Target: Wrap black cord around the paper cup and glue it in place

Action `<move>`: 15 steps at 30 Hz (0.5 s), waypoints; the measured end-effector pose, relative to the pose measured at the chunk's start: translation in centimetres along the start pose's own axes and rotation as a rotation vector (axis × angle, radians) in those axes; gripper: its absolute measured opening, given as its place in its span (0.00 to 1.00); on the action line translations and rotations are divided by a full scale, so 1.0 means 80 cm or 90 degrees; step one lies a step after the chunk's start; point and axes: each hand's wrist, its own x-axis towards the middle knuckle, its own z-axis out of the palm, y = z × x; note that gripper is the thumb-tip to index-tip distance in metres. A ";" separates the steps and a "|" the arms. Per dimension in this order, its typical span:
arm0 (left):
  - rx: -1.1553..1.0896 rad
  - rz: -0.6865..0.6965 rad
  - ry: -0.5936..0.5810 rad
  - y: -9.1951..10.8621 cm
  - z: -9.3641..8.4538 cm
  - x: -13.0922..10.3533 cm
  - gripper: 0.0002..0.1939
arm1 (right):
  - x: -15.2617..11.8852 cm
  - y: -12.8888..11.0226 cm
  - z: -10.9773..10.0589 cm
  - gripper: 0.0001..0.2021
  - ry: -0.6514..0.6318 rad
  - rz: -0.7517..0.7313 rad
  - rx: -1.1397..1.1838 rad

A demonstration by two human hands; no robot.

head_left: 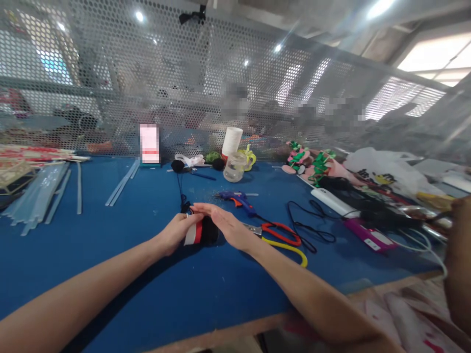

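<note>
At frame centre, on or just above desk (147, 284): banded black piece (209, 233). Left hand (177, 231) pinching its left edge; right hand (231, 229) across top, fingers together, grip unclear. Likely pressing or shaping; next move calls for steady left hold.

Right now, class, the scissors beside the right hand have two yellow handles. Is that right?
Not quite: in the head view, the scissors beside the right hand have one red handle and one yellow handle, not two yellow ones.
</note>
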 end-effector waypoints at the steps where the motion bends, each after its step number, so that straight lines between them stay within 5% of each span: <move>1: 0.005 0.003 -0.003 0.002 0.001 -0.002 0.13 | 0.000 0.001 -0.001 0.20 0.009 -0.006 0.008; 8: 0.271 0.175 -0.080 -0.001 0.002 -0.011 0.19 | -0.007 -0.009 -0.004 0.21 -0.016 -0.040 0.052; 15: 0.263 0.157 -0.056 -0.014 0.005 -0.012 0.21 | -0.008 -0.009 -0.003 0.22 -0.018 -0.045 0.045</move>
